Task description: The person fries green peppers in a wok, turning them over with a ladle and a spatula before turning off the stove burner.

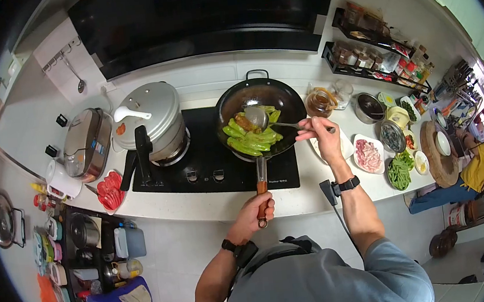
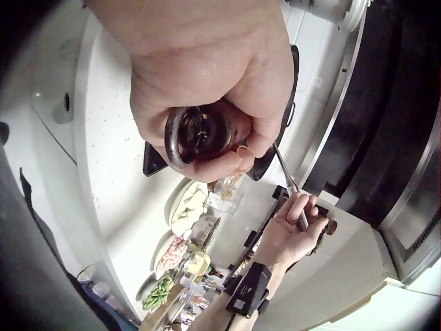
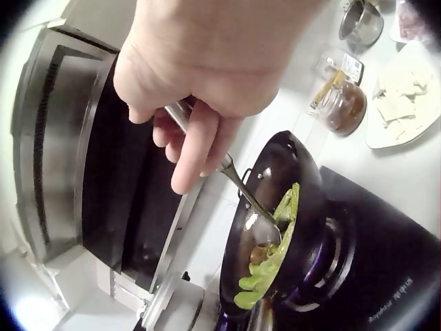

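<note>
My left hand (image 1: 252, 214) grips the wooden handle (image 1: 262, 188) of a black wok (image 1: 288, 101) over the right burner. The handle's end ring (image 2: 180, 138) shows below that palm in the left wrist view. Long green peppers (image 1: 257, 140) lie in the wok, with a brown lump of food (image 1: 245, 123) against them. My right hand (image 1: 323, 136) holds a metal ladle (image 1: 257, 116) by its shaft, fingers curled round it. The ladle's bowl lies among the peppers. In the right wrist view the peppers (image 3: 265, 276) lie along the tilted wok wall.
A silver pressure cooker (image 1: 155, 124) with a white spoon (image 1: 132, 113) on its lid stands left. Right of the wok are a jar of brown sauce (image 1: 320, 102), a plate of pale slices (image 3: 403, 103), sliced meat (image 1: 369, 154) and green beans (image 1: 399, 172). Another person (image 1: 479, 166) stands far right.
</note>
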### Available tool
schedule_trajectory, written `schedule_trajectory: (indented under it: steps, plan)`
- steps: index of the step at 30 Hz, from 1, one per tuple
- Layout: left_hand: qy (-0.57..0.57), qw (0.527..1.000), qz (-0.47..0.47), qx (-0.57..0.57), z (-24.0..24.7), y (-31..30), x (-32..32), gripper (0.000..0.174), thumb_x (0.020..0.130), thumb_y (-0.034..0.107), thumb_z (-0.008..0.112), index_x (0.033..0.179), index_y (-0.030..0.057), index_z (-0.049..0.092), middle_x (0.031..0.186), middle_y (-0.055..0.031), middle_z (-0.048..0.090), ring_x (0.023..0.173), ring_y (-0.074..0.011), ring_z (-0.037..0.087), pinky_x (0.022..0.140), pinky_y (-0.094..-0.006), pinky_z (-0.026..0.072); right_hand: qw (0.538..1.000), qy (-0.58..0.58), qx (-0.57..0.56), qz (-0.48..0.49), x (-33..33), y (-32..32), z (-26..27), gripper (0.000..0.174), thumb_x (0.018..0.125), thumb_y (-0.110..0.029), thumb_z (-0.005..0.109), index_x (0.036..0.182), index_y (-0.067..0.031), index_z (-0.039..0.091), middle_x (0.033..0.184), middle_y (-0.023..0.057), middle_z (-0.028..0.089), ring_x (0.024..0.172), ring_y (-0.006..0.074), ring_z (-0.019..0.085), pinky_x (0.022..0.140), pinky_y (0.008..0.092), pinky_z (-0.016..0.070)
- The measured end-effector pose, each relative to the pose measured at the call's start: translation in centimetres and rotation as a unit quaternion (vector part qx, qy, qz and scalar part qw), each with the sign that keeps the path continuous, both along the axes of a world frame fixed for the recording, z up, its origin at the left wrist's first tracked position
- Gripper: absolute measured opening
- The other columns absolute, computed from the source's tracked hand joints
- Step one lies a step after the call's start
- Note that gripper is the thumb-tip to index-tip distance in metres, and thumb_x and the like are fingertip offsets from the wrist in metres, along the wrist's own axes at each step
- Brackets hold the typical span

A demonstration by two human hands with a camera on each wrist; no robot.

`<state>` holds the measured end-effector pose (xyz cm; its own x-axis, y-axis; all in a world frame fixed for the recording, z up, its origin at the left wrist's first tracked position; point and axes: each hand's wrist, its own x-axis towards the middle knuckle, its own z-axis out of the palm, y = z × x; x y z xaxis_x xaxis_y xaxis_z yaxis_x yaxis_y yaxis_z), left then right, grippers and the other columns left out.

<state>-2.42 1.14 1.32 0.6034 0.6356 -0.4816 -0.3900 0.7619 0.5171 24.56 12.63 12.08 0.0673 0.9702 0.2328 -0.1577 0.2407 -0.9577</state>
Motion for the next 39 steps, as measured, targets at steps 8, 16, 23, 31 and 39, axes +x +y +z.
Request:
schedule_trajectory:
  steps: [8,16,23,31,39]
  plan:
    - [-0.016,1.0,0.01,-0.005,-0.8,0.2,0.2,0.025,0.103,0.032,0.063,0.088,0.0126,0.058,0.07,0.0021,0.057,0.051,-0.0098,0.052,0.038,-0.0229,0.0372,0.976,0.207,-0.051,-0.05,1.0,2.8,-3.4,0.038,0.111,-0.031,0.052,0.103,0.0055,0.063,0.114,0.0241,0.072,0.08,0.0359,0.077,0.08,0.0422,0.062]
    - [-0.014,1.0,0.008,-0.006,0.6,0.0,0.2,0.026,0.103,0.032,0.063,0.087,0.0117,0.059,0.069,0.0017,0.056,0.052,-0.0095,0.052,0.041,-0.0229,0.0381,0.954,0.281,-0.074,-0.079,3.6,4.2,-4.0,0.042,0.111,-0.038,0.051,0.109,0.0029,0.06,0.119,0.0227,0.069,0.085,0.0379,0.077,0.087,0.0453,0.0621]
    - [-0.014,0.999,0.037,-0.004,1.5,-0.2,0.5,0.026,0.103,0.029,0.062,0.085,0.0108,0.058,0.069,0.0003,0.056,0.052,-0.0106,0.051,0.045,-0.0245,0.0394,0.972,0.223,-0.013,-0.073,4.5,8.2,-1.1,0.039,0.11,-0.033,0.054,0.112,0.0058,0.061,0.111,0.0234,0.071,0.081,0.0357,0.077,0.08,0.0405,0.0635]
    - [-0.009,1.0,0.021,0.005,1.1,0.0,0.9,0.03,0.104,0.032,0.059,0.083,0.0111,0.057,0.067,-0.0003,0.056,0.05,-0.0107,0.051,0.041,-0.0258,0.0354,0.991,-0.129,0.032,0.023,2.0,9.8,3.3,0.032,0.108,-0.023,0.059,0.107,0.0072,0.071,0.107,0.0124,0.074,0.085,0.0229,0.077,0.08,0.0293,0.0578]
    - [0.007,0.999,0.045,0.006,-0.4,0.1,1.1,0.03,0.104,0.033,0.06,0.083,0.0112,0.058,0.065,-0.0005,0.056,0.051,-0.0119,0.052,0.041,-0.0255,0.0343,0.988,-0.108,0.104,0.042,1.7,6.1,3.5,0.026,0.106,-0.016,0.061,0.104,0.0077,0.072,0.11,0.0123,0.073,0.088,0.0228,0.077,0.08,0.0301,0.059]
